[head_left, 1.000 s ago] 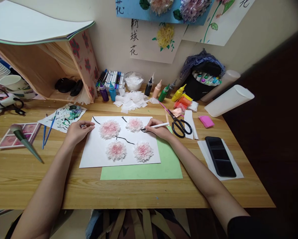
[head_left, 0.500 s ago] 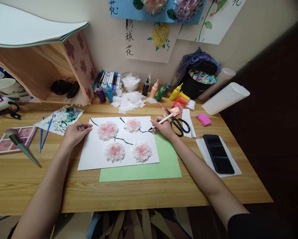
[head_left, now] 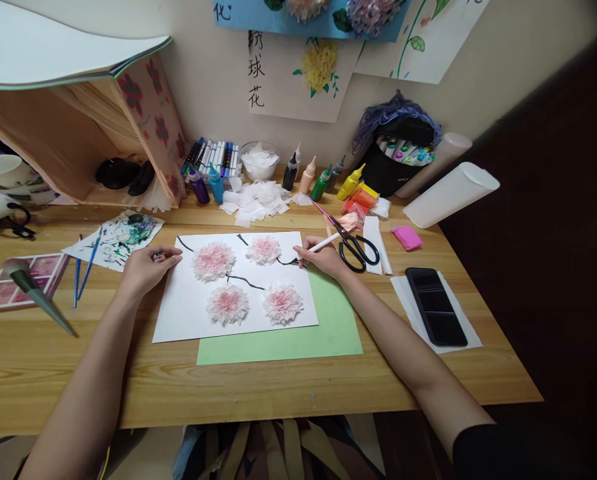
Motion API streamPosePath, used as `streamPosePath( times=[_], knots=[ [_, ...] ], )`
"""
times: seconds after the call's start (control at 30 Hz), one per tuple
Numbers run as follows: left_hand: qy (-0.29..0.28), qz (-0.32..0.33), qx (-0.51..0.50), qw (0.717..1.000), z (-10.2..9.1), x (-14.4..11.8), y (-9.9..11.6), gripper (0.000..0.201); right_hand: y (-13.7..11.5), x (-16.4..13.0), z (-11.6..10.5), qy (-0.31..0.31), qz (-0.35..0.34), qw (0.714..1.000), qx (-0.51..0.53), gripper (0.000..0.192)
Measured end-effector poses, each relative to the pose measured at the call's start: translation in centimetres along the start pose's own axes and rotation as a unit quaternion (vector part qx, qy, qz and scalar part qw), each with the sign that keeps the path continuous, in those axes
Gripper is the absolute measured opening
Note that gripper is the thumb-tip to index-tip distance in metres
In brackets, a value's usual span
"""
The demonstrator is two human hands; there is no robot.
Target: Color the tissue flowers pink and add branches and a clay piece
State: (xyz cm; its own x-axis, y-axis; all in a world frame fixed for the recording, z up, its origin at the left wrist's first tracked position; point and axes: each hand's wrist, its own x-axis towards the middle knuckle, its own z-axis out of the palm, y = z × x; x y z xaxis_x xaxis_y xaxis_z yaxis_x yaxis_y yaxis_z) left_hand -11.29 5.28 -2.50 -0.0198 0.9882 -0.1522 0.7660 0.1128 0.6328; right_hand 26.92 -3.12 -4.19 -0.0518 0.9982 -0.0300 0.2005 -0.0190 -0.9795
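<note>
Our right hand (head_left: 323,256) pinches a light-looking pen (head_left: 327,241) by the right edge of the paper (head_left: 178,315).
We can't tell if our left hand (head_left: 151,268) grips; the flowers (head_left: 227,305) look soft, so paper edges seem safest to hold.

Pale wall (head_left: 208,73), 3 flower sheets (head_left: 281,83) hung; wooden table (head_left: 178,393) below; right side dark.

I have free passage along the table's front edge (head_left: 258,393) between my forearms (head_left: 98,357), but scissors (head_left: 347,235) hem in my right hand (head_left: 323,256) and bottles (head_left: 320,187) stand near the back edge.
</note>
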Motion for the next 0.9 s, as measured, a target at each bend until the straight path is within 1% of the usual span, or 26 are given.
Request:
streamPosePath(
  times=[0.17, 0.43, 0.73, 0.9],
  knots=[
    [-0.006, -0.004, -0.006, 1.000, 0.00, -0.02, 0.03, 0.044, -0.18, 0.05, 0.03, 0.000, 0.005, 1.000, -0.001, 0.039],
    [-0.001, 0.004, 0.004, 1.000, 0.11, 0.20, -0.41, 0.046, 0.38, 0.21, -0.16, 0.038, -0.007, 0.999, -0.032, 0.037],
    [0.000, -0.010, -0.012, 1.000, 0.06, -0.11, 0.33, 0.046, 0.41, 0.22, -0.28, 0.061, -0.014, 0.997, -0.049, 0.033],
    [0.005, -0.005, -0.006, 1.000, 0.13, 0.06, 0.06, 0.046, 0.38, 0.22, -0.45, 0.067, -0.021, 0.996, -0.061, 0.033]
  ],
)
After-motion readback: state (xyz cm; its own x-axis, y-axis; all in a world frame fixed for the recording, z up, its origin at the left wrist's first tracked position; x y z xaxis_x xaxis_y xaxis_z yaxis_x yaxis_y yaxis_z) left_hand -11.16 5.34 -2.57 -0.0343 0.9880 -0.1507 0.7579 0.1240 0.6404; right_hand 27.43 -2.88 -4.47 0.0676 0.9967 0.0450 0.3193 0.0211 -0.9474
